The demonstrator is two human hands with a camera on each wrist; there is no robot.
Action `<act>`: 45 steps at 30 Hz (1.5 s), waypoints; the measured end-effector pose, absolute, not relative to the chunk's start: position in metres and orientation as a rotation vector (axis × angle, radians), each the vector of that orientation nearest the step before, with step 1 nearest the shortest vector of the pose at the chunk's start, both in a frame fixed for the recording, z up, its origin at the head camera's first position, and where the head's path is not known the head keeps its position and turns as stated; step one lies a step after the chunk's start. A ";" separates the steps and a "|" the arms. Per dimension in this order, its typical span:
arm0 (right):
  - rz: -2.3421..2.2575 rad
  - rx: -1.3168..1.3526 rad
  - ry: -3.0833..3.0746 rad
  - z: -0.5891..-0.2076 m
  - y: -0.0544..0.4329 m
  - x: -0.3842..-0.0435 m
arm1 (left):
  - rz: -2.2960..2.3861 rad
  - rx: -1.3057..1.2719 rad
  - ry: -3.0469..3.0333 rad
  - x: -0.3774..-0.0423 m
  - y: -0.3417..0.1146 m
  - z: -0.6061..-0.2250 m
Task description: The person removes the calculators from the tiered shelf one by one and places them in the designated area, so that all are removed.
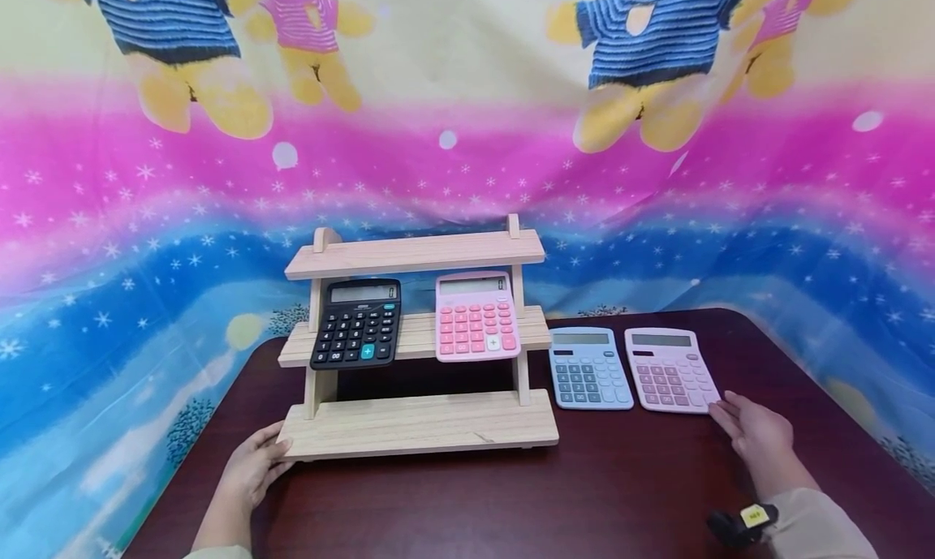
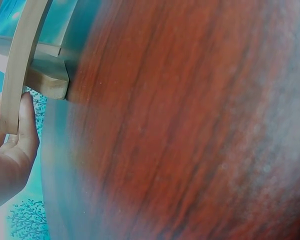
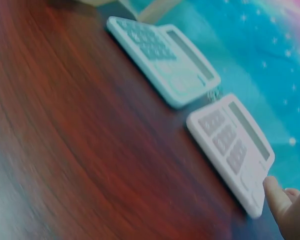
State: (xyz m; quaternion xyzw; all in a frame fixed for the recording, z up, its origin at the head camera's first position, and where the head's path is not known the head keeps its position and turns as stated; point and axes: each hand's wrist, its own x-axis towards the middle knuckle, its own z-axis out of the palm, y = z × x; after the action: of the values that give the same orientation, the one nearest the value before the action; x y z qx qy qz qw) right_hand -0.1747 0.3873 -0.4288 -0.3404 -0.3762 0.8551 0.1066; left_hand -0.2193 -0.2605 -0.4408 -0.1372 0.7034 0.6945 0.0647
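My left hand (image 1: pixel 251 466) grips the left end of the bottom board of a three-tier wooden shelf (image 1: pixel 416 425); in the left wrist view the thumb and fingers (image 2: pixel 28 122) lie on opposite faces of the board. My right hand (image 1: pixel 757 433) is at the lower right corner of a pale pink calculator (image 1: pixel 668 372) lying on the table, its fingers loosely extended. The right wrist view has the thumb (image 3: pixel 276 196) right by that calculator's edge; contact is hard to tell. A light blue calculator (image 1: pixel 588 370) lies just left of it.
On the shelf's middle tier lean a black calculator (image 1: pixel 358 324) and a pink calculator (image 1: pixel 478 317). The dark wooden table (image 1: pixel 467 502) has rounded back corners. Behind it hangs a printed cloth (image 1: pixel 438 169) with bears and snowflakes. A black strap (image 1: pixel 730 528) hangs at my right wrist.
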 end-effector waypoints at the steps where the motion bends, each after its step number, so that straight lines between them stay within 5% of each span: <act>1: 2.555 -0.976 -1.081 -0.425 0.383 -0.174 | 2.096 -0.415 2.123 -0.219 -0.261 -0.441; 45: 2.972 -0.390 -1.043 -0.382 0.255 -0.182 | 2.089 -0.419 2.130 -0.221 -0.263 -0.446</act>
State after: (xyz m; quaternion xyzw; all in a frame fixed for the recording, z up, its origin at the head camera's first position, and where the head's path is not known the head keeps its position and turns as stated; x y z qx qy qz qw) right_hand -0.1825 0.2552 -0.3819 -0.1228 -0.3287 0.9363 -0.0160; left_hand -0.2214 -0.2629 -0.4459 -0.1387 0.7057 0.6918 0.0643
